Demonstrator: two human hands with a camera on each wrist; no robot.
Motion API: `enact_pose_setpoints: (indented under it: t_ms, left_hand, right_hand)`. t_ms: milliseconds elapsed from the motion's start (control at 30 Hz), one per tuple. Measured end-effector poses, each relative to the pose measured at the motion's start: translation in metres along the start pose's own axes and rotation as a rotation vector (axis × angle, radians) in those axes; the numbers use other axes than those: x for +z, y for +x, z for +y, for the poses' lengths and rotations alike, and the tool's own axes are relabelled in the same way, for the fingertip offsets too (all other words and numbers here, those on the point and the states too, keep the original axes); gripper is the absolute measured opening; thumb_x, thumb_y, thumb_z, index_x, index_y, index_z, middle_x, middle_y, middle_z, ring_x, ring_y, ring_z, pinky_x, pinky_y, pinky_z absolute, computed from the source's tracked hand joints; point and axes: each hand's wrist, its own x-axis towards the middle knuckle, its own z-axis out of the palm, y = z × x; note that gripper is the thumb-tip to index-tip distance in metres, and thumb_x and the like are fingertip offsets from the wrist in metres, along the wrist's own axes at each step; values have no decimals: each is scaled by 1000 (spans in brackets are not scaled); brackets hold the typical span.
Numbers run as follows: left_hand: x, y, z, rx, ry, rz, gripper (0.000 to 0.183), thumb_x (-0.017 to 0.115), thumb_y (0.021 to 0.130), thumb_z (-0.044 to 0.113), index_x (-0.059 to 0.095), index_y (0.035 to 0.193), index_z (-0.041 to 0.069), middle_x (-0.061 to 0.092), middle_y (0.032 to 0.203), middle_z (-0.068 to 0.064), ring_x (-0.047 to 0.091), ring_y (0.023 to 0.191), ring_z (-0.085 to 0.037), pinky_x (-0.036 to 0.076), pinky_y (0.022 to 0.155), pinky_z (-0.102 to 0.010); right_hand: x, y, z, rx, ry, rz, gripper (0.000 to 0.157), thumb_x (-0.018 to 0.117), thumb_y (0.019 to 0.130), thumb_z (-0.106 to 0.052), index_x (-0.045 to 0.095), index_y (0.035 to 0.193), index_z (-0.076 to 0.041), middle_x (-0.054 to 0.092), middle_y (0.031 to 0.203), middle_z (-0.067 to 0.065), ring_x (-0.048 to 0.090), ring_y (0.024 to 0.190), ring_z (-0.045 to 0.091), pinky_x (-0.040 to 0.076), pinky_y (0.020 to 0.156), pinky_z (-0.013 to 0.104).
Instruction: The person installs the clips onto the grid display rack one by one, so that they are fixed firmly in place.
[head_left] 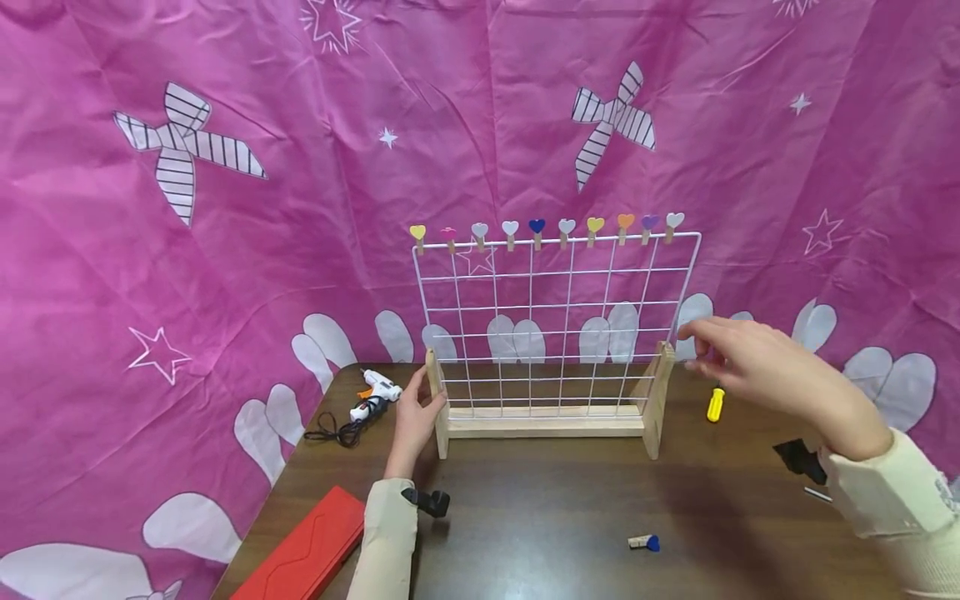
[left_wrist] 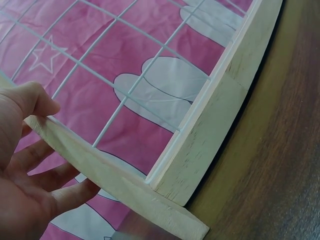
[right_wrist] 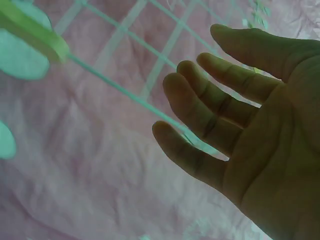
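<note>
A white wire grid stands upright in a wooden stand. My left hand grips the stand's left upright; in the left wrist view the thumb lies at the front and the fingers behind. Several small wooden clothespins line the grid's top wire, most with coloured hearts, among them a dark blue one and a white one at the right end. My right hand hovers beside the right upright, fingers loosely bent and holding nothing.
One blue-heart clothespin lies on the table in front. A yellow-handled tool lies at right, near a black object. A white glue gun with black cord and a red box are at left. A pink patterned cloth hangs behind.
</note>
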Motion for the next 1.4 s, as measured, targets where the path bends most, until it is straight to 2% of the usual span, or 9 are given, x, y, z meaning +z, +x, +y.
enact_pose_setpoints:
  t_ms: [133,267,400,500,767,933,1133,1233,1400]
  left_hand:
    - [2,3,-6,18,6,14,53,63,82,1,48,132,8,58,116,-19,57,98,-28,49,88,-42]
    - [1,-1,7,27,2,13,53,62,81,-2,48,132,4,58,115,-21,57,98,-32,48,87,-46]
    - [-1,-7,25,36,-7,-10,52,61,81,-6,47,131,-2,56,115,-26,56,99,-36,47,88,-48]
    - [-2,-9,32,31,-6,-19,51,59,82,-7,46,132,-2,55,116,-26,56,101,-37,46,89,-48]
    - [-2,-10,34,34,4,-21,52,60,82,-6,46,132,-2,55,117,-27,55,103,-37,46,89,-49]
    - [-2,-9,34,19,-1,-26,52,59,82,-6,46,132,-1,55,117,-26,55,103,-37,46,90,-48]
    - [-2,-8,33,3,-15,-30,53,59,82,-6,45,133,-1,54,118,-26,54,104,-37,45,91,-48]
    - [-3,-9,31,-2,-13,-29,53,60,82,-5,45,133,-1,54,118,-25,54,104,-36,45,91,-48]
    - [-3,-8,29,3,-22,-32,53,60,83,-5,46,133,0,55,118,-25,54,104,-36,45,91,-48]
  right_hand:
    - [25,-14,-8,-55,67,16,29,75,72,-8,58,93,-20,45,71,-20,45,62,-3,41,52,22]
    - [51,-30,-19,-82,147,-15,29,73,72,-6,57,88,-24,46,74,-21,46,63,-6,41,52,19]
    - [78,-47,-30,-76,224,-86,28,73,73,-7,58,89,-24,49,78,-19,48,66,-6,43,53,19]
    - [98,-58,-35,-61,273,-152,25,73,74,-9,59,90,-22,50,80,-17,48,67,-5,44,53,19]
    - [138,-79,-45,-31,334,-330,19,74,76,-17,64,92,-16,50,84,-13,47,67,0,44,54,23]
    - [156,-87,-51,-17,329,-417,19,76,73,-20,58,81,-21,44,77,-14,38,61,0,35,50,20]
    - [167,-93,-54,20,320,-482,28,80,64,-16,57,77,-23,41,74,-16,38,62,1,33,51,22]
    - [171,-95,-54,31,337,-501,29,81,62,-12,59,77,-23,42,75,-16,39,63,1,35,52,22]
    - [175,-97,-54,5,344,-482,29,80,60,-7,60,75,-22,43,74,-17,39,63,0,36,51,21]
